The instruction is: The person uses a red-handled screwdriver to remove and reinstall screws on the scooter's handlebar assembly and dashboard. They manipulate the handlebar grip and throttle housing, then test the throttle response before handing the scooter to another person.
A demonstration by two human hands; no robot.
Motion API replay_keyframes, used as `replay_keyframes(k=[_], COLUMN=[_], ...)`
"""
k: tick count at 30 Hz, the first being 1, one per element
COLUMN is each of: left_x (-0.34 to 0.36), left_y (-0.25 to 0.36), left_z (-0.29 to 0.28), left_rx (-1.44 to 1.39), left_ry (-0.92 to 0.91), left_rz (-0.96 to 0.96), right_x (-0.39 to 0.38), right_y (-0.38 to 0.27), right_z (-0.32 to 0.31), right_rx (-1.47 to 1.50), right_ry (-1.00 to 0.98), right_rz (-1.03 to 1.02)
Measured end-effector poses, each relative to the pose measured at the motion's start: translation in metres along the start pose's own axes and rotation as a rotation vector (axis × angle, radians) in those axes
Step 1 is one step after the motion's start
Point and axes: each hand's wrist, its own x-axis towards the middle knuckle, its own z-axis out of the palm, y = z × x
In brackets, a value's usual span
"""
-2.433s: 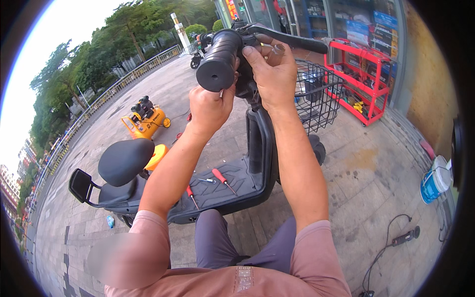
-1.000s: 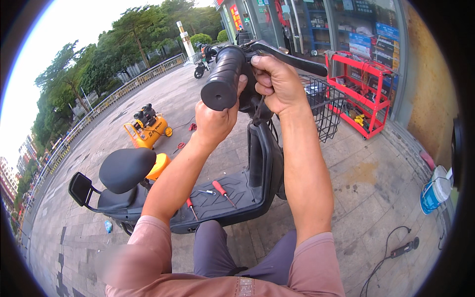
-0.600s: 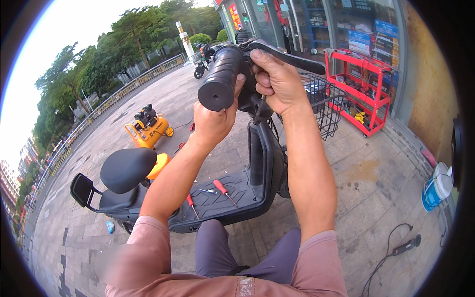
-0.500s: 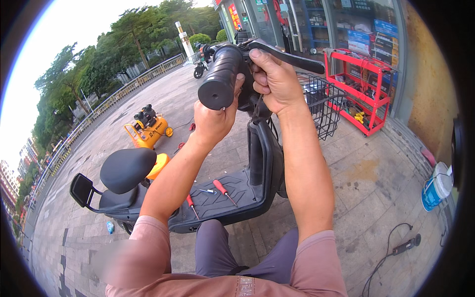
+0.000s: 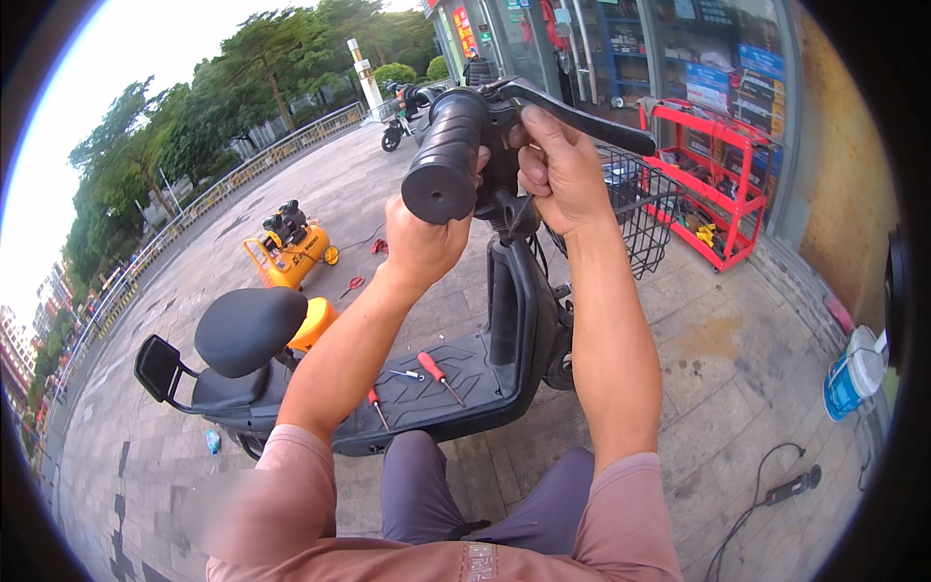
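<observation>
A black electric scooter [image 5: 504, 330] stands in front of me, its handlebar raised close to the camera. My left hand [image 5: 422, 242] sits under the black rubber handlebar grip [image 5: 444, 155] and presses against it from below. My right hand [image 5: 558, 170] is closed around the housing just behind the grip, beneath the black brake lever [image 5: 582, 114]. Two red-handled screwdrivers [image 5: 436, 371] lie on the scooter's footboard.
A yellow air compressor [image 5: 289, 247] stands on the paving at the left. The scooter's wire basket [image 5: 635, 209] is behind my right hand, a red shelf rack [image 5: 722, 179] beyond it. A blue and white bucket [image 5: 853, 373] and a corded tool [image 5: 790, 485] are at the right.
The handlebar grip has stayed near the camera; my left hand has shifted slightly under the grip while my right hand keeps its hold by the lever.
</observation>
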Motion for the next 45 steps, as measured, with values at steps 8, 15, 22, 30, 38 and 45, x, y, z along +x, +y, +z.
replay_keyframes(k=[8, 15, 22, 30, 38, 45], left_x=[0.004, 0.008, 0.014, 0.008, 0.006, 0.005], left_y=[0.014, 0.025, 0.034, 0.033, 0.029, 0.027], left_z=[0.010, 0.006, 0.013, 0.019, 0.022, 0.022], left_rx=[-0.361, -0.508, -0.669, -0.510, -0.573, -0.617], left_ry=[0.111, 0.250, 0.351, 0.343, 0.391, 0.380], left_rz=[-0.231, -0.461, -0.606, -0.470, -0.459, -0.490], right_x=[0.002, -0.007, -0.009, -0.010, -0.007, -0.007], right_y=[-0.007, -0.004, 0.025, 0.045, 0.041, 0.041], right_z=[0.006, 0.017, 0.036, 0.033, 0.028, 0.029], right_rx=[-0.034, -0.146, 0.005, -0.291, -0.388, -0.436], right_ry=[-0.006, 0.090, 0.278, 0.291, 0.275, 0.276], right_rz=[-0.103, -0.124, -0.375, -0.654, -0.711, -0.713])
